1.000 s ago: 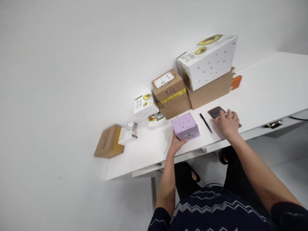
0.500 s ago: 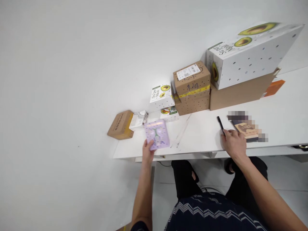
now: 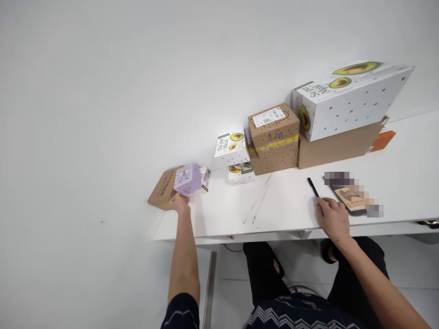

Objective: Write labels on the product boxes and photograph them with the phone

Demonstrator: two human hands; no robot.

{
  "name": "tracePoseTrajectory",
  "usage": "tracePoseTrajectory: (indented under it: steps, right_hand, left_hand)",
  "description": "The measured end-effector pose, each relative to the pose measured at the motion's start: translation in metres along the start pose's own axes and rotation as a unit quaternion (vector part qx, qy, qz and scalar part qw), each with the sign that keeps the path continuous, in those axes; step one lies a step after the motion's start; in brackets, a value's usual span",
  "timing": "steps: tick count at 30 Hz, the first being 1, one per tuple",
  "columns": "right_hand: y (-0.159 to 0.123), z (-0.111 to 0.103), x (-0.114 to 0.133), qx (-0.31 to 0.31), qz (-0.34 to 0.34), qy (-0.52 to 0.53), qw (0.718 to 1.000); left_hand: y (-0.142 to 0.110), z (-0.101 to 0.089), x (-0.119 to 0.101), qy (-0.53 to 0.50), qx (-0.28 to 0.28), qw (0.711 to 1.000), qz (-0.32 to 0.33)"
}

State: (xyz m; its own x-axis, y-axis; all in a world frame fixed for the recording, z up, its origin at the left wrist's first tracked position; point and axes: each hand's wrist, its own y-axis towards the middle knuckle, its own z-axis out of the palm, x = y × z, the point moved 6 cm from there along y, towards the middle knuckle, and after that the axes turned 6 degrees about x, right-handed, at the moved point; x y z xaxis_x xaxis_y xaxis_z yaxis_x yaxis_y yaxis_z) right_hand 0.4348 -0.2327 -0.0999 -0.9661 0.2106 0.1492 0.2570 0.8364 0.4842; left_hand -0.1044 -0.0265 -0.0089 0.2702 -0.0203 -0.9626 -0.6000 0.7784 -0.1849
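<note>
The left hand [image 3: 180, 204] reaches to the far left corner of the bench [image 3: 281, 208], and its grip grasps the lilac dotted box [image 3: 187, 179] from the near side. The box sits tilted at the left edge, against a small white carton [image 3: 205, 178] on its right and overlapping a flat brown parcel [image 3: 163, 193] that projects past the left edge of the bench. Whether the box rests on the parcel or is held just above it cannot be told.

The right hand [image 3: 333, 219] lies palm down at the near edge, right of centre, fingers loosely spread with nothing in its grip. A black pen [image 3: 313, 187] lies just beyond its fingertips; a phone [image 3: 350, 198], partly blurred, lies just to the right of the hand.

Along the far edge, from left to right: a small white avocado box [image 3: 231, 150] stacked on a smaller printed carton [image 3: 242, 173], a taped brown perforated box [image 3: 273, 138], and a long white avocado box [image 3: 350, 100] on top of a wide brown carton [image 3: 338, 144]. An orange item [image 3: 382, 140] shows behind that carton.

Open surface runs from the lilac box to the pen, across the middle of the bench and to its near edge; it carries only faint marks. The right end of the bench beyond the phone is also open.
</note>
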Motion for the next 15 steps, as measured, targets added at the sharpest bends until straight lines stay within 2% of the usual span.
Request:
tracePoseTrajectory:
  steps: [4,7,9,11,15]
  right_hand:
    - [0.001,0.002,0.001,0.005,0.001,-0.006,1.0]
    - [0.001,0.004,0.002,0.014,0.009,0.004,1.0]
    - [0.002,0.005,0.002,0.021,0.018,0.011,1.0]
    - [0.002,0.005,0.002,0.027,0.025,0.016,0.999]
    - [0.004,0.003,0.004,0.041,0.035,0.025,0.998]
  left_hand:
    - [-0.005,0.012,0.016,0.019,0.012,0.999,-0.028]
    - [-0.009,0.026,0.009,0.036,0.013,0.999,-0.025]
    - [-0.017,0.042,0.005,0.049,0.027,0.998,-0.024]
    - [-0.031,0.068,0.006,0.06,0.076,0.995,-0.038]
    - [-0.069,0.14,0.012,0.04,0.233,0.964,-0.123]
